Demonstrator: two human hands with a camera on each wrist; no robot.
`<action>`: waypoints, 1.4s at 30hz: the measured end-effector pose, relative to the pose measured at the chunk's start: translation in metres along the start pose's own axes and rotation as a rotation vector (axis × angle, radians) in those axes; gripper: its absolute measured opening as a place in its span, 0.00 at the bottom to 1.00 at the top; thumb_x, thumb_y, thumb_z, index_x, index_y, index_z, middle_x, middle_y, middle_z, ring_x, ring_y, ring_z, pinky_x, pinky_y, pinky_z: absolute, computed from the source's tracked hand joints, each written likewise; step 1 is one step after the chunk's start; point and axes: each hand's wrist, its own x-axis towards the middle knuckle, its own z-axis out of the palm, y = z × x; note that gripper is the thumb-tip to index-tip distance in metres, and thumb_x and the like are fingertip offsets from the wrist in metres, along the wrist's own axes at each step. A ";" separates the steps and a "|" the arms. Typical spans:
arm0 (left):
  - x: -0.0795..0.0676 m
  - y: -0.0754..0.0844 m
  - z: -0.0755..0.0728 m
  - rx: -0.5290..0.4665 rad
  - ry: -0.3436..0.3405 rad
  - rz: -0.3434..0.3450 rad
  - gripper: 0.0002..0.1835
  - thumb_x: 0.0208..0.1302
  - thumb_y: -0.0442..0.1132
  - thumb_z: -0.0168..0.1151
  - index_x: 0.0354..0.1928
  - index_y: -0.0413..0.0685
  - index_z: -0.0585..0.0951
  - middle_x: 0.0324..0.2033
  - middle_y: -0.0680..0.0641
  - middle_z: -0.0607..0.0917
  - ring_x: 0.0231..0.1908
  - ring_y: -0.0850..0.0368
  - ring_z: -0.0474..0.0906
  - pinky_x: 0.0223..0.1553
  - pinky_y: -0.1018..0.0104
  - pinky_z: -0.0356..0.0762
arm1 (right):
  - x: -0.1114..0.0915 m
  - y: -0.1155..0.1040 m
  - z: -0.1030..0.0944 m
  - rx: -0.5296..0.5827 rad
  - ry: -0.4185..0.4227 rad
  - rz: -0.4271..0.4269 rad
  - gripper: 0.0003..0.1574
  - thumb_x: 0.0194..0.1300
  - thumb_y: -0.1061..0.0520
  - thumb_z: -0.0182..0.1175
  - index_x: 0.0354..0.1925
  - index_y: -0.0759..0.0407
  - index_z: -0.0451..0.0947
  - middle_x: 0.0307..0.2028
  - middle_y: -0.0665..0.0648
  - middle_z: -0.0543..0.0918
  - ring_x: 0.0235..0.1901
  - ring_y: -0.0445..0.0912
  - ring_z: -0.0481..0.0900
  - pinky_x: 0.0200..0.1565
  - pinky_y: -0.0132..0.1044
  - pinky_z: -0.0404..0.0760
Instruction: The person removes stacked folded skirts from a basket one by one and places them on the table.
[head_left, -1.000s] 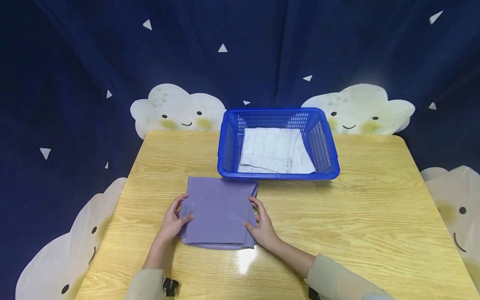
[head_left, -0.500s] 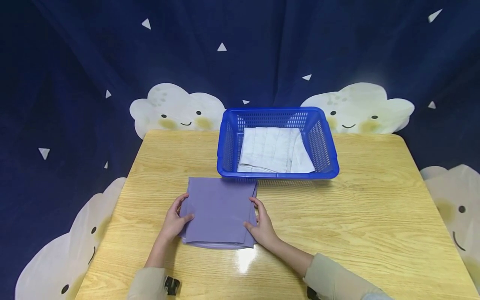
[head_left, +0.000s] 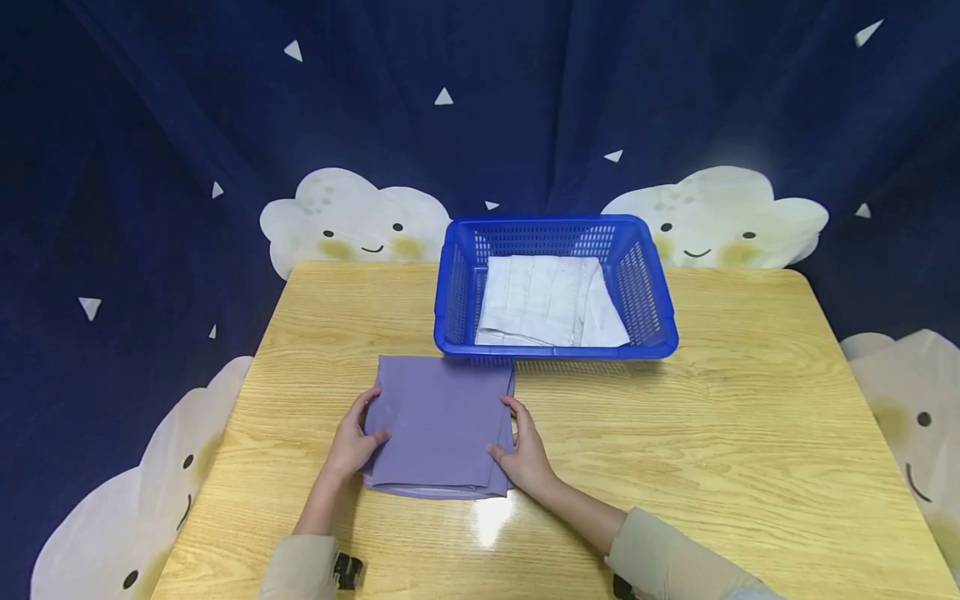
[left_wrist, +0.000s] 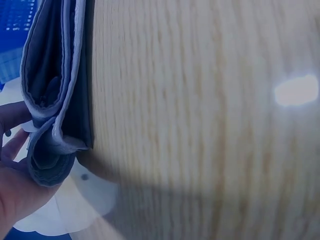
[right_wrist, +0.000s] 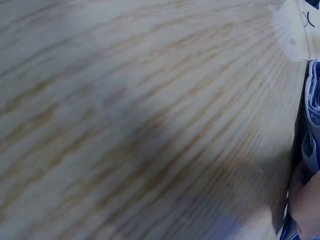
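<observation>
A purple cloth [head_left: 438, 421], folded into a thick square, lies on the table just in front of the basket. My left hand [head_left: 351, 440] grips its left edge, thumb on the top layer and fingers along the side. On the opposite edge, my right hand [head_left: 529, 457] holds the cloth in the same way, thumb on top. The left wrist view shows the stacked, looped layers of the folded cloth [left_wrist: 50, 100] beside the left hand [left_wrist: 22, 195]. Only a sliver of the right hand [right_wrist: 306, 202] and the cloth appears in the right wrist view.
A blue plastic basket [head_left: 555, 352] stands at the table's back edge, its front rim close over the cloth's far edge. White folded fabric [head_left: 543, 296] lies inside it. The wooden table [head_left: 735, 433] extends to the right. A dark blue curtain [head_left: 510, 100] hangs behind.
My left hand has shifted slightly to the right, and the cloth's left edge has moved in with it. The right hand stays nearly still; the basket has not moved.
</observation>
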 end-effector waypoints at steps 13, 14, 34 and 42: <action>0.000 -0.007 -0.006 -0.049 -0.043 -0.002 0.37 0.48 0.23 0.63 0.63 0.40 0.64 0.61 0.30 0.63 0.59 0.36 0.62 0.58 0.45 0.62 | 0.000 0.000 -0.003 -0.048 -0.012 0.024 0.48 0.46 0.72 0.65 0.64 0.61 0.57 0.55 0.70 0.67 0.26 0.45 0.74 0.28 0.31 0.77; 0.000 -0.008 -0.006 -0.060 -0.048 -0.010 0.37 0.49 0.24 0.63 0.64 0.41 0.64 0.61 0.30 0.64 0.58 0.36 0.64 0.57 0.46 0.63 | 0.000 0.001 -0.003 -0.038 -0.017 0.028 0.48 0.46 0.72 0.65 0.64 0.61 0.56 0.54 0.70 0.67 0.26 0.46 0.75 0.28 0.31 0.77; -0.003 -0.001 -0.007 -0.062 -0.041 -0.061 0.35 0.52 0.26 0.62 0.64 0.41 0.63 0.55 0.30 0.69 0.53 0.38 0.68 0.52 0.51 0.69 | 0.000 -0.005 -0.018 0.020 -0.156 0.075 0.47 0.50 0.71 0.63 0.66 0.64 0.53 0.57 0.74 0.64 0.24 0.45 0.76 0.26 0.33 0.80; -0.006 0.004 -0.010 -0.035 -0.021 -0.033 0.31 0.53 0.26 0.62 0.61 0.37 0.65 0.51 0.30 0.72 0.47 0.40 0.72 0.40 0.65 0.73 | 0.002 -0.013 -0.031 -0.125 -0.276 0.099 0.45 0.55 0.63 0.62 0.67 0.61 0.52 0.59 0.70 0.62 0.30 0.45 0.77 0.30 0.31 0.78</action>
